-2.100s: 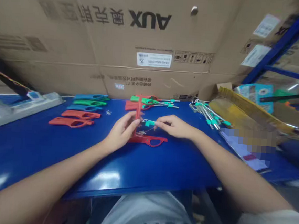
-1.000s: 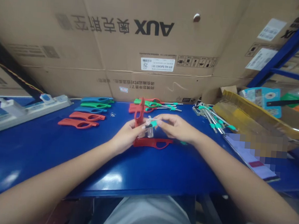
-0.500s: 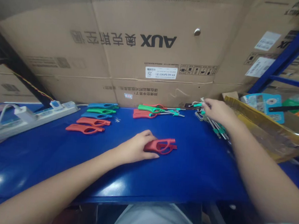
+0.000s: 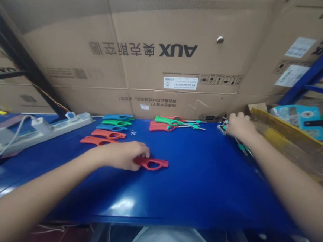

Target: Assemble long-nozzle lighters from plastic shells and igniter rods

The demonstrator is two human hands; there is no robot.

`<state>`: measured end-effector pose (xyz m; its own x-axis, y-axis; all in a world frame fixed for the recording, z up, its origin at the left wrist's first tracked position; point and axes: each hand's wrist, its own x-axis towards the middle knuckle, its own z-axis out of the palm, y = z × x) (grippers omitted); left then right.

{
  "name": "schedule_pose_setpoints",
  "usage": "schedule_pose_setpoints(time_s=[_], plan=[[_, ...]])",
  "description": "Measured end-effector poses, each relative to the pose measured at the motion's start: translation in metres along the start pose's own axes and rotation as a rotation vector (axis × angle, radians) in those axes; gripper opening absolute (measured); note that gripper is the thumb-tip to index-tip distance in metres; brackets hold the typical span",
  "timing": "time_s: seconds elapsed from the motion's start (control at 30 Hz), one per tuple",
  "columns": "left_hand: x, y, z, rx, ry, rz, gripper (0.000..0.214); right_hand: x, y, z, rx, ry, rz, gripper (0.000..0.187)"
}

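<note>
My left hand [image 4: 125,154] grips one end of a red plastic handle shell [image 4: 152,163] that lies flat on the blue table [image 4: 190,183]. Far to the right, my right hand [image 4: 239,125] rests palm down on a pile of metal rods with green tips [image 4: 243,146] by the table's back right edge. Its fingers curl into the pile, and what they hold is hidden.
A row of red, blue and green handle shells [image 4: 109,128] lies at the back left. More shells with rods [image 4: 175,123] sit at the back centre. A white power strip [image 4: 43,128] is on the left, cardboard boxes [image 4: 166,54] behind, a yellow bag [image 4: 291,142] on the right.
Both hands were together fitting a green-tipped rod into a red shell. Now the right hand has gone to the rod pile, and the left has laid the shell flat and slid it left.
</note>
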<state>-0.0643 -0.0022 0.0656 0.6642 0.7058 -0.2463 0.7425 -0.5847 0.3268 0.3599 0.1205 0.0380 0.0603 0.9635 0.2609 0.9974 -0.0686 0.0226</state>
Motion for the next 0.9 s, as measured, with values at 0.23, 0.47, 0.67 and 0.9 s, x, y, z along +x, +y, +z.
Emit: schedule_pose_setpoints(time_s=[0.23,0.47,0.67,0.9], plan=[[-0.018,-0.100,-0.063,0.089,0.283,-0.325,0.041,-0.014,-0.126,0.008,0.251,-0.052,-0.538,0.056],[-0.013,-0.158,-0.067,0.183,0.319,-0.507,0.038,0.016,-0.163,0.020,0.342,-0.126,-0.562,0.036],[-0.009,-0.164,-0.062,0.230,0.368,-0.512,0.041,0.019,-0.163,0.015,0.403,-0.181,-0.594,0.022],[0.008,-0.092,-0.036,0.279,0.455,-0.332,0.038,-0.038,-0.153,-0.012,0.516,-0.299,-0.806,0.033]])
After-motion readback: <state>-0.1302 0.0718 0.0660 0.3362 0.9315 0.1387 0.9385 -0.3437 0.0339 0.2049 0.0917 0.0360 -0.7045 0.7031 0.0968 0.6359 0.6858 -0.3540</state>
